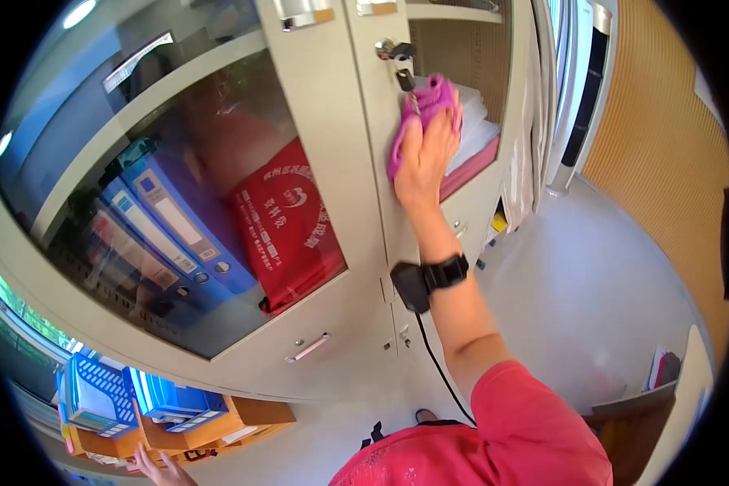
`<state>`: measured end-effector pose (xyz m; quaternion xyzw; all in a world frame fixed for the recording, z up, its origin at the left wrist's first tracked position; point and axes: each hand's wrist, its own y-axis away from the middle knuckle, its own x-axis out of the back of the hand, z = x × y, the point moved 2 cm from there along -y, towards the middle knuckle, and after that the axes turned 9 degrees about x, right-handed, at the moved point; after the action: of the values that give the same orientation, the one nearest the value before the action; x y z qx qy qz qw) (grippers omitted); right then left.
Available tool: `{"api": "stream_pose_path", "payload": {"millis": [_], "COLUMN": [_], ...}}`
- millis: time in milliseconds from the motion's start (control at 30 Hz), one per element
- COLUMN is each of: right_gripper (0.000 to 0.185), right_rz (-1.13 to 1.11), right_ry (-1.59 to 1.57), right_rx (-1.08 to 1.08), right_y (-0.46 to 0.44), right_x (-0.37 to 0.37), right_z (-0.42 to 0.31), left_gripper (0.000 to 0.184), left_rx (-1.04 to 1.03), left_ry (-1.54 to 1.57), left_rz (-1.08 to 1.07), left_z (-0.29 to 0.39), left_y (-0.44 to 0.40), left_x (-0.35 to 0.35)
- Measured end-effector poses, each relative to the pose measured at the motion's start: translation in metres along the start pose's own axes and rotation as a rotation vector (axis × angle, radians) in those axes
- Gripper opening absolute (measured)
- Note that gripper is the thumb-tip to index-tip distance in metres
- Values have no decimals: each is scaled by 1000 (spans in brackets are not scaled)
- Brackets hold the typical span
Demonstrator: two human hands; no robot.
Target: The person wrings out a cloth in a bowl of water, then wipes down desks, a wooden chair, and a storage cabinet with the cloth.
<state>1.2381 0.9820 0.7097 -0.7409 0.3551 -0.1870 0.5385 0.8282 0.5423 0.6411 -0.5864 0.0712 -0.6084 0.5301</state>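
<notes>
My right hand presses a purple cloth to the frame and glass of the cabinet's right door, its fingers closed over the fabric. Just above the cloth, keys hang from the door lock. A black band with a box and cable is strapped round my right wrist. Low at the left edge, my left hand shows only in part, with fingers apart and nothing in them. The pale metal cabinet has glass doors, both closed.
Behind the left glass stand blue binders and a red bag. White papers lie behind the right glass. A wooden shelf with blue file holders is at lower left. A tall air conditioner stands beyond the cabinet.
</notes>
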Motion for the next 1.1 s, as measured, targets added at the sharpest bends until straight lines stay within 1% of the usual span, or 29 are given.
{"api": "stream_pose_path", "payload": {"millis": [33, 67, 100, 133, 167, 200, 233, 267, 300, 367, 433, 500, 600, 700, 767, 833, 900, 933, 1000, 1033, 1067, 1100], "right_gripper": [52, 51, 50, 47, 45, 41, 41, 40, 40, 38, 50, 52, 52, 45, 42, 40, 42, 42, 47, 49, 54, 53], "right_rz": [2, 2, 1, -39, -80, -75, -139, -203, -201, -213, -57, -72, 100, 66, 91, -50, -43, -37, 113, 168, 149, 192], "right_ry": [17, 19, 24, 12, 0, -13, -19, -28, -52, -107, -4, 21, 82, 182, 180, -35, -65, -82, -13, 22, 147, 223], "right_rx": [-7, 59, 124, 139, 155, 240, 239, 238, 287, 163, 132, 28, -228, -486, -205, -129, -175, -192, -296, -505, -594, -538], "right_y": [-13, -14, -11, -1, 13, 37, 62, 87, 110, 125, 119, 101, 100, 114, 148, 159, 158, 152, 130, 136, 129, 114], "right_x": [-1, 1, 2, 4, 8, 9, 15, 22, 26, 30, 35, 46, 43, 37, 25, 40, 46, 45, 41, 28, 26, 31], "right_z": [-4, -11, -16, -19, -21, -16, -16, -15, -4, 34, 86, 114, 166, 165, 112, 51, 53, 61, 107, 148, 184, 214], "left_gripper": [40, 38, 38, 38, 38, 38, 37, 39, 41, 47, 51, 54, 60, 60, 61, 64, 66, 66, 67, 67, 69, 70], "left_rx": [-24, -52, -121, -226, -329, -430, -529, -617, -705, -915, -1033, -1055, -1028, -1042, -1079, -1077, -1068, -1061, -1074, -1077, -1088, -1096], "left_ry": [-44, -87, -83, -28, 29, 62, 95, 162, 227, 262, 229, 156, 85, 84, 114, 47, 15, 2, -25, -33, -50, -44], "left_rz": [117, 234, 273, 277, 278, 267, 258, 195, 132, 47, 16, -21, -18, -32, -46, 13, 45, 68, 101, 118, 146, 154], "left_z": [-3, -3, 33, 69, 105, 136, 166, 197, 227, 279, 322, 358, 390, 406, 418, 426, 428, 428, 426, 426, 426, 426], "left_y": [-8, -16, -24, -32, -36, -39, -38, -35, -31, -26, -22, -25, -32, -23, -17, -9, -7, -8, -8, -9, -9, -9], "left_x": [-21, -41, -47, -50, -52, -59, -67, -73, -78, -85, -96, -104, -118, -128, -141, -152, -161, -165, -171, -173, -174, -176]}}
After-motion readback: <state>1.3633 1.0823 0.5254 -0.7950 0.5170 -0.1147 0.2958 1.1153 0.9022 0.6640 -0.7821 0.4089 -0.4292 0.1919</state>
